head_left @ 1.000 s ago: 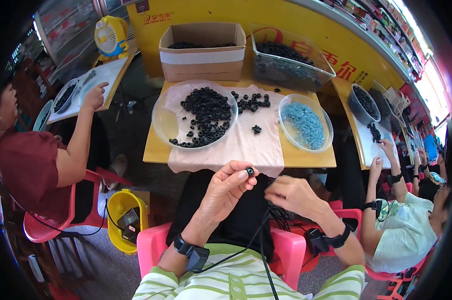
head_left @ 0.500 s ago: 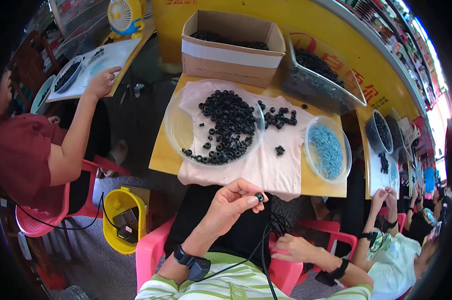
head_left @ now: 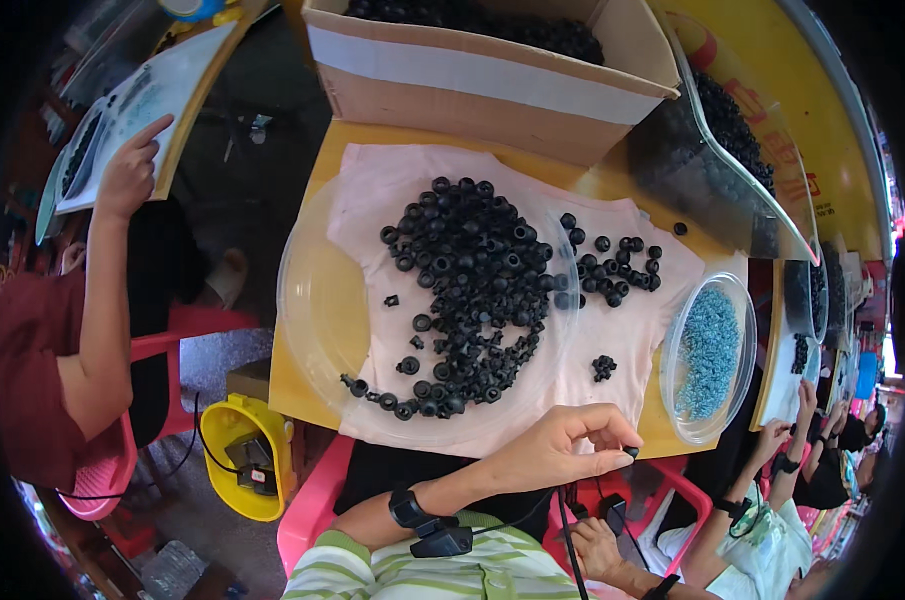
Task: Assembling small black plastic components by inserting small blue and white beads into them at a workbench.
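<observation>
The left hand (head_left: 564,442), a bowl (head_left: 673,375) of blue beads (head_left: 709,350) at its two o'clock, pinches a black bead (head_left: 631,452). Whether the right hand (head_left: 596,550) grips anything, I cannot tell.

Room beside the clear tray (head_left: 317,300): front right passable, behind walled off.
Right of the tray: lane of bare cloth (head_left: 627,330) up to the blue-bead bowl (head_left: 696,429), small black cluster (head_left: 603,369) sitting in it; loose black beads (head_left: 617,265) crowd the tray's right rim farther back. Behind the tray: thin strip, then tall cardboard box (head_left: 492,90); behind right, high-sided clear bin (head_left: 707,190). Left of the tray: only narrow surface (head_left: 300,385) edge. Tray's front-right approach taken by left hand (head_left: 582,440); inside the tray, left part bare.
</observation>
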Demonstrator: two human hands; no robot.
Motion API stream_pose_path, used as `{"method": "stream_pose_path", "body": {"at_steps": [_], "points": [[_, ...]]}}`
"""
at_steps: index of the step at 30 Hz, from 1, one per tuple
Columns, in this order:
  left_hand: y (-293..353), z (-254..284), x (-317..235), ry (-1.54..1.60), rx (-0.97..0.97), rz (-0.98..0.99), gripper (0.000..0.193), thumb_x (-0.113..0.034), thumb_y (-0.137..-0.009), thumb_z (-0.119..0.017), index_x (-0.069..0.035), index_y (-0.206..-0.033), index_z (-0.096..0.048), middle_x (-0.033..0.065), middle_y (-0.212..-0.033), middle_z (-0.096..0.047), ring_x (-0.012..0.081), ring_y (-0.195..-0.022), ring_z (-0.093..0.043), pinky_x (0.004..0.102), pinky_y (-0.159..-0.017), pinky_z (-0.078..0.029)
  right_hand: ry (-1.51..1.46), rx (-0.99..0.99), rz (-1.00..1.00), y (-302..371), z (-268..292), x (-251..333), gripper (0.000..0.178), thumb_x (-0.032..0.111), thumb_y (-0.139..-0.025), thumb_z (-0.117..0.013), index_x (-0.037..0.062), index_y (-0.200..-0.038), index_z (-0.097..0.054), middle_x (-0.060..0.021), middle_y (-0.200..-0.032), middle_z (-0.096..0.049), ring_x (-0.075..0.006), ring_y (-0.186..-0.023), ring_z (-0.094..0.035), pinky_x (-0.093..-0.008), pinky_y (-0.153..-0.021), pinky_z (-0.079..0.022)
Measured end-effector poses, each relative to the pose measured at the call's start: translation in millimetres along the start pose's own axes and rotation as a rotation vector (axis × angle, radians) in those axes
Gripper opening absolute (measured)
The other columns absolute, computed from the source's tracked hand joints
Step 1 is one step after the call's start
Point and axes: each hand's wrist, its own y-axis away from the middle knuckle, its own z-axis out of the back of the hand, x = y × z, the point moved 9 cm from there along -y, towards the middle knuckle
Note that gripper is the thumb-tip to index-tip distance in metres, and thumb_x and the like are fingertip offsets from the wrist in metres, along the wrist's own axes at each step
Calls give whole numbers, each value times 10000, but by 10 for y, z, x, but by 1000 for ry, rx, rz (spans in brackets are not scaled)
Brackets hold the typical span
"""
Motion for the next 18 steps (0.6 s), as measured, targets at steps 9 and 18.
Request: {"method": "stream_pose_path", "body": {"at_steps": [9,18], "points": [[-41,4,228,125,-38,188,202,-28,-909,-631,2,-1108,-617,32,-1048,-600,86,-999,-564,240,-895,-451,18,-43,-78,175,-189,-268,174,230,-823,-581,87,-915,-620,-70,-969,-606,-259,-932,-540,-384,-771,-408],[-24,64,138,112,-161,226,180,12,-879,-643,4,-1058,-627,37,-1023,-624,85,-960,-594,227,-856,-471,-100,-155,-218,181,-177,-464,283,208,-809,-532,25,-1017,-586,-135,-1035,-581,-336,-952,-534,-428,-782,-444]]}}
